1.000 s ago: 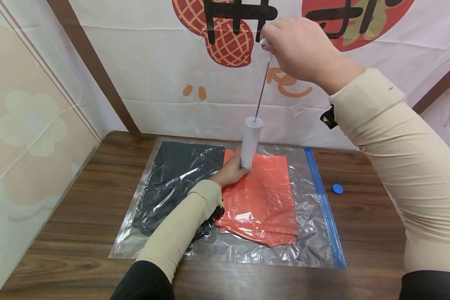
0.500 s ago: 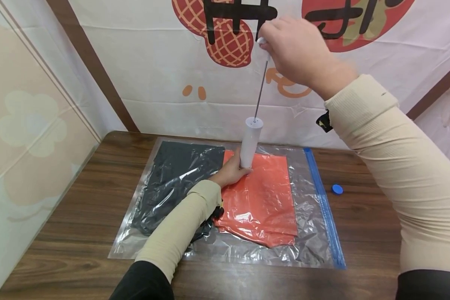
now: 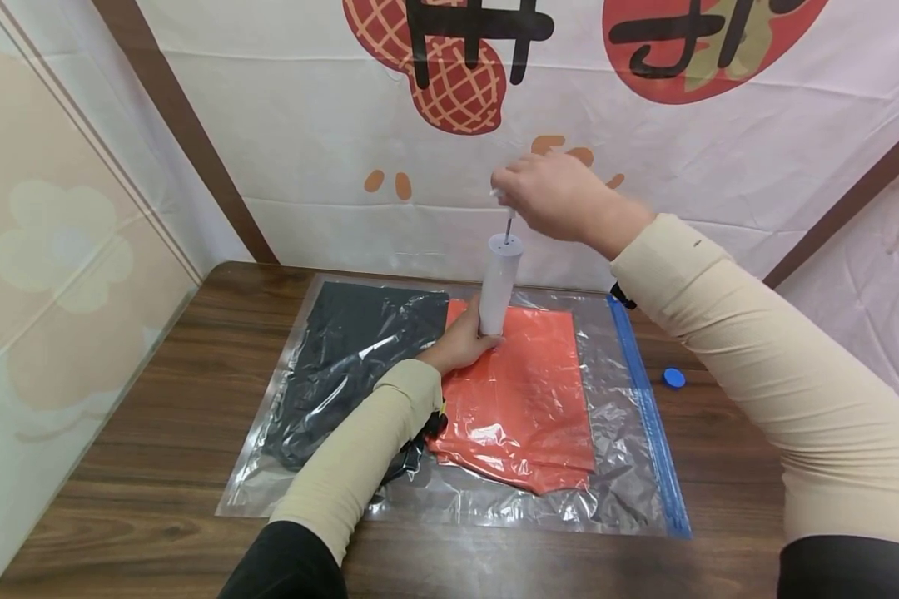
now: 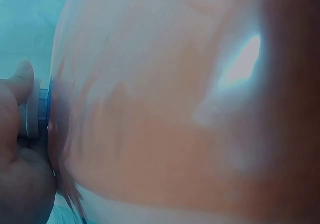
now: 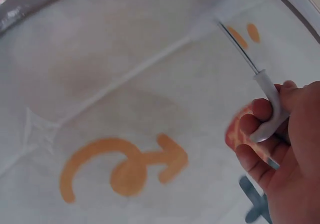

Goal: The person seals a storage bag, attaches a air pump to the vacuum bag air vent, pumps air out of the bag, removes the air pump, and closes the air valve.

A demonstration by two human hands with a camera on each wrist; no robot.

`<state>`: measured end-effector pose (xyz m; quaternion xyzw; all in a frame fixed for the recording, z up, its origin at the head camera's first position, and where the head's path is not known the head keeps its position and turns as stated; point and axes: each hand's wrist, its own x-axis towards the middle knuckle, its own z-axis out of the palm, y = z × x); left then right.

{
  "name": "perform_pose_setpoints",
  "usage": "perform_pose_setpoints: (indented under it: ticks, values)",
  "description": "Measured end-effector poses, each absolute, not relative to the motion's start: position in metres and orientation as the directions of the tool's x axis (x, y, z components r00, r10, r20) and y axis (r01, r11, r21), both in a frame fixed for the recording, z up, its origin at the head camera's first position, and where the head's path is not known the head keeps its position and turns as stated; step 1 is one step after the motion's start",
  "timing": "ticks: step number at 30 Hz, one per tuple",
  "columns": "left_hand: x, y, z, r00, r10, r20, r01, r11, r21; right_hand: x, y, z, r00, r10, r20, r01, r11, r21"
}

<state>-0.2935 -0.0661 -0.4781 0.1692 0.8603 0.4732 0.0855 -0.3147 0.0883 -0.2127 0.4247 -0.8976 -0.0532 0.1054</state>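
A white hand pump point(image 3: 500, 279) stands slightly tilted over the clear vacuum storage bag point(image 3: 620, 466). My left hand point(image 3: 460, 337) grips the pump's lower end at the bag. In the left wrist view, a blue valve point(image 4: 44, 107) on the plastic meets the pump's end beside that hand's thumb point(image 4: 22, 79). My right hand point(image 3: 550, 195) holds the pump's white handle point(image 5: 270, 102), fingers curled round its crossbar in the right wrist view. A short length of metal rod point(image 3: 509, 226) shows between handle and barrel. Inside the bag lie a folded dark item point(image 3: 367, 333) and an orange-red one point(image 3: 524, 399).
A small blue cap point(image 3: 673, 378) lies on the wooden table point(image 3: 142, 433) to the right of the bag's blue zip edge point(image 3: 648, 416). A printed cloth point(image 3: 307, 150) hangs right behind the table; another panel point(image 3: 60, 274) stands on the left.
My right hand has come down with the pump handle, and much less of the rod shows above the barrel. The left hand and the bag have stayed in place.
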Motion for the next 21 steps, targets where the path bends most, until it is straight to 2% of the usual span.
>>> perform_pose_setpoints:
  ticks: [12, 21]
  values:
    - [-0.293, -0.065, -0.476, -0.931, 0.365, 0.009, 0.2, 0.488, 0.85, -0.316, 0.088, -0.248, -0.633, -0.77, 0.077, -0.754, 0.636, 0.165]
    - [-0.292, -0.066, -0.476, -0.928, 0.372, 0.022, 0.215, 0.485, 0.848, -0.317, 0.091, -0.232, -0.629, -0.769, 0.112, -0.755, 0.639, 0.15]
